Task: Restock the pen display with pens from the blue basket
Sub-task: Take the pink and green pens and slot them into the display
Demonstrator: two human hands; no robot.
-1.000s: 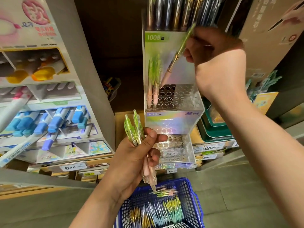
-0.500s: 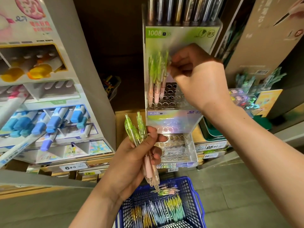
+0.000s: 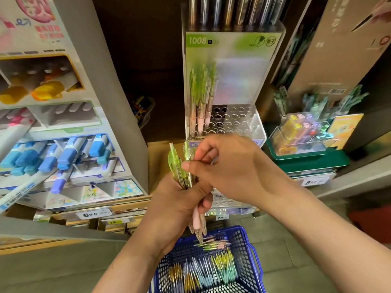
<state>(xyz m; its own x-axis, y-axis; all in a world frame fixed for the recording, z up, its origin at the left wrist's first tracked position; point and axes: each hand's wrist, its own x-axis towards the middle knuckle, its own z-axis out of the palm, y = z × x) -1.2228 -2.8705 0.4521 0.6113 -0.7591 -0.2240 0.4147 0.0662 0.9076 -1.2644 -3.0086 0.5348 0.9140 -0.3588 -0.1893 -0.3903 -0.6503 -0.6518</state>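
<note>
A clear tiered pen display (image 3: 239, 121) stands on the shelf ahead, and several green-and-pink pens (image 3: 201, 98) stand in the holes at the left of its upper tier. Below it, my left hand (image 3: 175, 206) grips a small bunch of the same green-and-pink pens (image 3: 176, 166), tips pointing down. My right hand (image 3: 232, 168) is right against that bunch, thumb and fingers pinching the top of one pen. The blue basket (image 3: 251, 250) sits under my hands with several loose pens (image 3: 203, 271) in it.
A marker display (image 3: 63, 153) with blue-capped markers fills the left side. On the right, a green tray (image 3: 306, 157) carries a clear box of small coloured items. Dark pens (image 3: 228, 13) stand in the top tier above. A brown box (image 3: 338, 49) leans at the upper right.
My right hand set a pen into the display's upper tier, then came down to the bunch in my left hand and now pinches one pen there. The left hand rose slightly.
</note>
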